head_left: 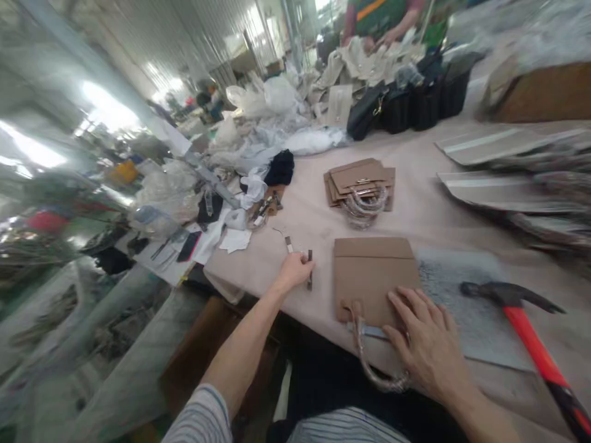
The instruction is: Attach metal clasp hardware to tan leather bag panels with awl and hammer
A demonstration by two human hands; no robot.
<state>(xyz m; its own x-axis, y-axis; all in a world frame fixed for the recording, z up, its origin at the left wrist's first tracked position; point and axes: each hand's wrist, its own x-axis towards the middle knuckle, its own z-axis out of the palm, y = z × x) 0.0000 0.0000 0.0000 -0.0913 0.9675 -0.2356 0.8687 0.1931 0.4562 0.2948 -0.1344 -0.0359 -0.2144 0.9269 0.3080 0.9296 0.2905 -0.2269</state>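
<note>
At the middle of the table, my left hand (295, 272) is closed, its fingertips pinched at a narrow dark strip (310, 278). Just beyond its knuckles lies a small piece with a brown end and a pale part (289, 244). My right hand (427, 335) rests flat, fingers spread, on the lower right of a tan bag panel (373, 271). A plastic-wrapped handle (364, 357) loops from the panel's lower edge toward me. Under that edge shows part of a bluish-grey strip (373, 332). What lies beneath my right palm is hidden.
A claw hammer (530, 338) with a red handle lies across a grey slab (462, 295) at right. Farther back sit stacked tan panels with wrapped handles (360, 184), black bags (410, 104) and plastic wrapping (277, 123). A person (383, 24) works across the table.
</note>
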